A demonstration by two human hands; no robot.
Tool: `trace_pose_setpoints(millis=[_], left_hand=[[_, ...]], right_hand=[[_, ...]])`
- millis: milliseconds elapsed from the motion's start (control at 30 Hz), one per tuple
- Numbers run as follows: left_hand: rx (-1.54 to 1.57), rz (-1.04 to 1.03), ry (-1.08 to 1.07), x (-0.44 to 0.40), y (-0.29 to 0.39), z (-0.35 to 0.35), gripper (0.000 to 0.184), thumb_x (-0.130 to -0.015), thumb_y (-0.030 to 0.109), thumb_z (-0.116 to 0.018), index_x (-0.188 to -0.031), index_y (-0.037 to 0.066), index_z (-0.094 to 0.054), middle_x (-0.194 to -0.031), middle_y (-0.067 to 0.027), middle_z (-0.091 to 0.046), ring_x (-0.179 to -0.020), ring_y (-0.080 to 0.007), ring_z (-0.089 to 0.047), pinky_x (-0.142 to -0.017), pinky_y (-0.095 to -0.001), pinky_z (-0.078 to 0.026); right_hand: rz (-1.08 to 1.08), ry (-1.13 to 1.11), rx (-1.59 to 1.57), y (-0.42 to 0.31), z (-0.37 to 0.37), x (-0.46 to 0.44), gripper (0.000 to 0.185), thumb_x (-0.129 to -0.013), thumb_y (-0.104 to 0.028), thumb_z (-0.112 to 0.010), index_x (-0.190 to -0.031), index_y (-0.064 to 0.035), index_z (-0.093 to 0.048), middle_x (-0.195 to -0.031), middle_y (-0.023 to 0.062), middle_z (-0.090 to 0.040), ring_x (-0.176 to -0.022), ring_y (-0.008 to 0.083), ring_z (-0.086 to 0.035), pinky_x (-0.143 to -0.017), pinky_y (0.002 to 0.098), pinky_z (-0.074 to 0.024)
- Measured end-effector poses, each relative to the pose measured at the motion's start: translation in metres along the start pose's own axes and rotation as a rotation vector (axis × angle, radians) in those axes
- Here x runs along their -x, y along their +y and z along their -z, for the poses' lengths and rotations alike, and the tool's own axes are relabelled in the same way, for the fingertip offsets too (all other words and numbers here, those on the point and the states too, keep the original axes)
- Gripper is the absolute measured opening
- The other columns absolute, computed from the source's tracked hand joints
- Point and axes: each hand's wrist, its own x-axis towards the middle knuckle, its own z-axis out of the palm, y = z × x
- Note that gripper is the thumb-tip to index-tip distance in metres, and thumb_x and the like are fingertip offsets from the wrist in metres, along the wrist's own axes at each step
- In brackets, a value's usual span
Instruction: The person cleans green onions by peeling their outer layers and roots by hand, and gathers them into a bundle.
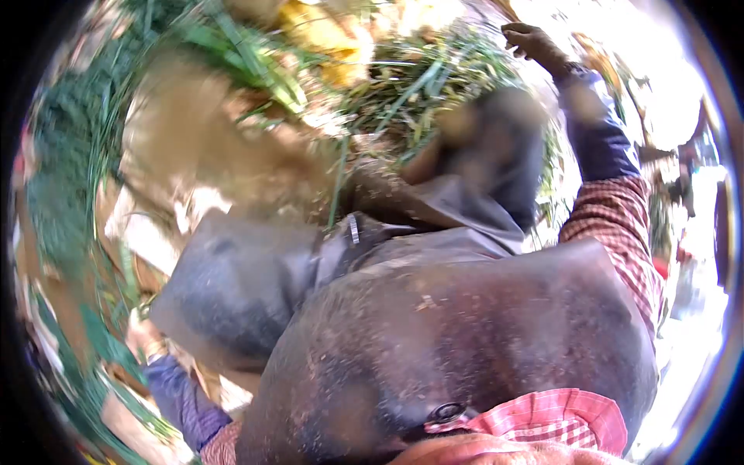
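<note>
My right hand (535, 48) reaches out at the upper right, in what looks like a dark glove. Its fingers are apart and slightly bent, with nothing visible between them. Close by lies a heap of cut green leaves and stalks (426, 81). At the lower left, my left hand (145, 337) is down beside my knee, next to long green leaves (116, 353). Its fingers are small and blurred, so whether they hold any leaves is unclear.
My bent legs in dark trousers (232, 271) take up the middle. A yellow item (325, 39) lies beyond them. More long leaves (70, 170) spread along the left side, near pale sheet-like pieces (143, 225). Brown smears blur parts of the view.
</note>
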Motion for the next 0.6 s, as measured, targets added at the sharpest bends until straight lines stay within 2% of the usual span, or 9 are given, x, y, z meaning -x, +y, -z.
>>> trace_pose_setpoints(millis=[67,200,267,333,367,467,500,533,600], left_hand=[[0.338,-0.151,0.034,-0.055,0.042,0.026,0.018,-0.084,0.013,-0.054,-0.095,0.001,-0.062,-0.082,-0.0033,-0.06,-0.072,-0.0148,-0.054,-0.066,-0.0294,-0.046],[0.154,-0.386,-0.017,-0.093,0.233,0.076,0.025,-0.084,0.005,-0.051,-0.106,-0.002,-0.06,-0.087,-0.0036,-0.061,-0.076,-0.0134,-0.054,-0.07,-0.0269,-0.045],[0.162,-0.675,-0.038,-0.09,0.343,0.067,0.026,-0.086,0.007,-0.05,-0.109,-0.001,-0.06,-0.089,-0.002,-0.06,-0.078,-0.011,-0.053,-0.07,-0.0265,-0.044],[0.197,-0.68,-0.174,-0.086,0.44,0.047,0.026,-0.088,0.011,-0.052,-0.111,0.0,-0.059,-0.09,-0.002,-0.062,-0.077,-0.0094,-0.053,-0.068,-0.0234,-0.043],[0.367,-0.885,-0.055,-0.066,0.491,0.02,0.028,-0.088,0.013,-0.055,-0.113,0.001,-0.059,-0.09,-0.0014,-0.062,-0.074,-0.008,-0.053,-0.064,-0.0223,-0.042],[0.463,-0.927,-0.591,0.016,0.618,-0.031,0.051,-0.083,0.01,-0.059,-0.131,0.004,-0.043,-0.124,-0.0134,-0.053,-0.114,-0.0221,-0.052,-0.097,-0.0343,-0.041],[0.436,-0.931,-0.714,0.046,0.641,-0.04,0.063,-0.078,0.007,-0.062,-0.136,0.006,-0.036,-0.135,-0.0145,-0.043,-0.125,-0.0236,-0.042,-0.104,-0.0353,-0.034],[0.394,-1.135,-0.759,0.022,0.646,-0.061,0.073,-0.075,0.006,-0.062,-0.14,0.007,-0.03,-0.137,-0.0138,-0.041,-0.127,-0.0237,-0.039,-0.106,-0.0369,-0.03],[0.364,-1.216,-0.827,0.008,0.643,-0.07,0.074,-0.073,0.007,-0.063,-0.14,0.01,-0.033,-0.138,-0.0135,-0.041,-0.127,-0.022,-0.038,-0.107,-0.034,-0.028]], right_hand=[[-0.044,0.053,-0.08,0.067,0.009,0.02,0.036,-0.087,-0.033,-0.059,-0.113,-0.0096,-0.062,-0.083,0.0024,-0.064,-0.064,0.0113,-0.056,-0.055,0.0265,-0.0454],[-0.197,0.178,-0.209,0.197,0.01,0.101,0.038,-0.083,-0.033,-0.063,-0.111,-0.0067,-0.062,-0.083,0.0049,-0.064,-0.069,0.0127,-0.057,-0.057,0.0286,-0.0452],[-0.402,0.278,-0.331,0.235,0.003,0.148,0.038,-0.081,-0.034,-0.064,-0.109,-0.0079,-0.062,-0.084,0.0044,-0.064,-0.067,0.0133,-0.057,-0.056,0.0284,-0.0442],[-0.489,0.319,-0.566,0.295,0.004,0.193,0.035,-0.082,-0.035,-0.063,-0.107,-0.0112,-0.062,-0.08,0.0018,-0.062,-0.065,0.0134,-0.057,-0.054,0.0283,-0.0432],[-0.559,0.364,-0.586,0.316,0.001,0.215,0.034,-0.083,-0.038,-0.061,-0.107,-0.0133,-0.061,-0.077,0.0009,-0.061,-0.064,0.0138,-0.057,-0.05,0.0283,-0.0414],[-0.558,0.391,-0.686,0.374,-0.01,0.265,0.032,-0.084,-0.04,-0.059,-0.096,-0.0107,-0.06,-0.074,0.0011,-0.059,-0.06,0.014,-0.055,-0.049,0.0294,-0.0408],[-0.553,0.4,-0.644,0.386,-0.012,0.278,0.031,-0.084,-0.039,-0.058,-0.094,-0.0099,-0.06,-0.073,0.0013,-0.058,-0.06,0.0142,-0.054,-0.05,0.0301,-0.0413],[-0.531,0.406,-0.582,0.398,-0.014,0.288,0.03,-0.085,-0.038,-0.057,-0.093,-0.0091,-0.059,-0.071,0.0014,-0.057,-0.059,0.0144,-0.054,-0.05,0.0308,-0.0419],[-0.389,0.399,-0.337,0.435,-0.019,0.299,0.029,-0.086,-0.036,-0.056,-0.089,-0.0076,-0.059,-0.069,0.0018,-0.055,-0.058,0.0148,-0.053,-0.051,0.0322,-0.0429]])
